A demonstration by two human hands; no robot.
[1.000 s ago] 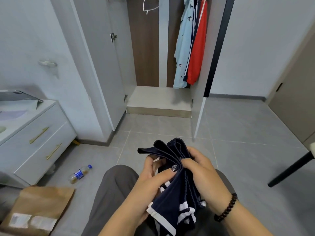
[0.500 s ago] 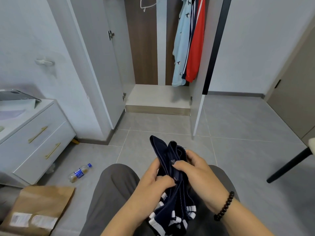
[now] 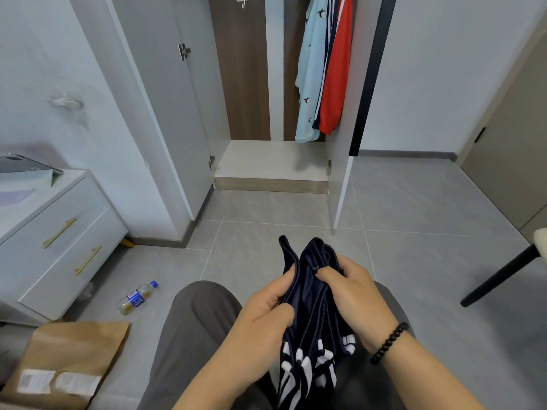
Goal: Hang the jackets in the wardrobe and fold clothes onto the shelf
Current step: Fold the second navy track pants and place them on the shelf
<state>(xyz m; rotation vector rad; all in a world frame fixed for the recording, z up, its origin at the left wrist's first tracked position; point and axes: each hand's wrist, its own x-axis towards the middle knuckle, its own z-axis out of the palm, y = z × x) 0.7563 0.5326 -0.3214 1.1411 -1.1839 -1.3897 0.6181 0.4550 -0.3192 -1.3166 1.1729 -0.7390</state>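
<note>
Both hands, left hand (image 3: 268, 316) and right hand (image 3: 353, 294), are gripping a bunched navy jacket (image 3: 310, 309) with white stripes, fingers curled into its folds, above the lap.

Bare forearms, a black beaded bracelet (image 3: 388, 342) on the right wrist, grey trousers (image 3: 189, 335).
</note>
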